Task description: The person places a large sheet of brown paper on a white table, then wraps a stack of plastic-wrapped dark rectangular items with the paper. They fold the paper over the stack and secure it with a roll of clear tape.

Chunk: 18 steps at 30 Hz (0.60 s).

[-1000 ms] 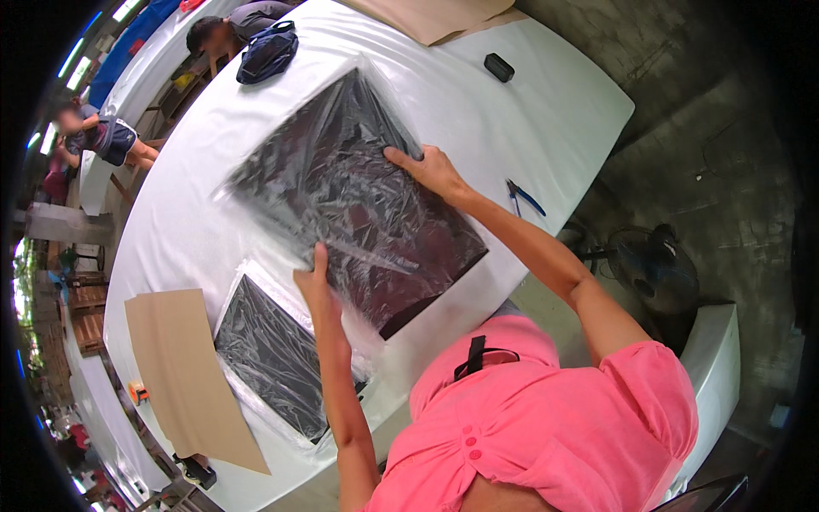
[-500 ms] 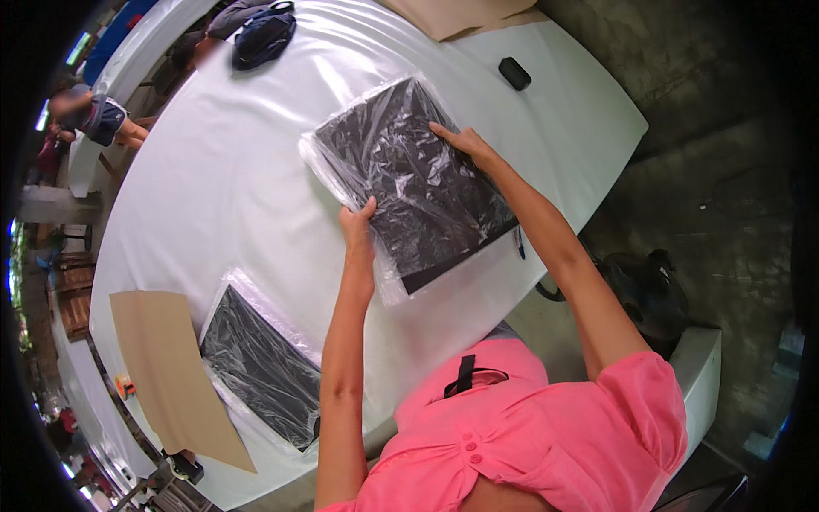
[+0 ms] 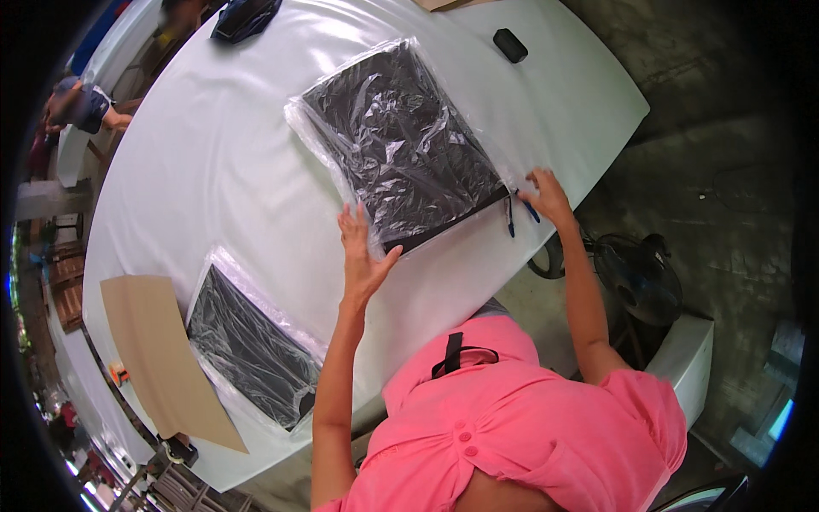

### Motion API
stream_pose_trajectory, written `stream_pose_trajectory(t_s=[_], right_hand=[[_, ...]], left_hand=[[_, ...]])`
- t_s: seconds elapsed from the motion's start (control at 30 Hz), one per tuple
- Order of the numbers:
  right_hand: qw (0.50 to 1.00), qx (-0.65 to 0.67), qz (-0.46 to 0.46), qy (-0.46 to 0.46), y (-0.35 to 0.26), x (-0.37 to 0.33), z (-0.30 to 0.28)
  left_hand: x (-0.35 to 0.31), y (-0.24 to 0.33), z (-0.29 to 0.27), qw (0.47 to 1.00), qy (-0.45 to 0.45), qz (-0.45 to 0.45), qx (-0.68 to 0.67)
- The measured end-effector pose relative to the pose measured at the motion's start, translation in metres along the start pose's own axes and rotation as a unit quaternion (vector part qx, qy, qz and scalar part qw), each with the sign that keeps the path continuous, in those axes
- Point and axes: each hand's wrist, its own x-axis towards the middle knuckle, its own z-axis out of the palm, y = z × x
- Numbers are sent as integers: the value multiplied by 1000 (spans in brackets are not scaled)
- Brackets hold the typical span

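Note:
A flat black rectangular item in clear plastic wrap [image 3: 405, 141] lies on the white-covered table [image 3: 213, 171] in front of me. My left hand [image 3: 365, 256] is at its near left corner, fingers spread and thumb on or beside the near edge. Beyond the near right corner, my right hand [image 3: 548, 198] has its thumb and fingers apart. Right below that hand is a blue pen [image 3: 531, 208], and a second slim pen [image 3: 512, 218] lies beside it. Whether the right fingers touch a pen is unclear. Another plastic-wrapped black item [image 3: 252, 346] rests to the left.
A brown cardboard sheet [image 3: 166, 367] lies at the left table edge, near a small orange object [image 3: 119, 373]. A small black case [image 3: 510, 46] and a dark bag [image 3: 245, 19] are at the far side. A fan [image 3: 636, 277] stands right. Another person [image 3: 81, 107] is far left.
The wrapped item now lies flatter on the table. Both hands have let go of their earlier grip: the right moved down to the pens, the left slid to the near left corner.

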Motion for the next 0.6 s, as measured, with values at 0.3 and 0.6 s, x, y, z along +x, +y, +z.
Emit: stream_pose_trajectory(t_s=[0.3, 0.6], right_hand=[[994, 5, 19, 106, 29, -28, 14], [936, 37, -344, 66, -136, -44, 26]], left_hand=[[-1, 28, 18, 959, 72, -273, 1], [-34, 17, 31, 977, 143, -110, 112]])
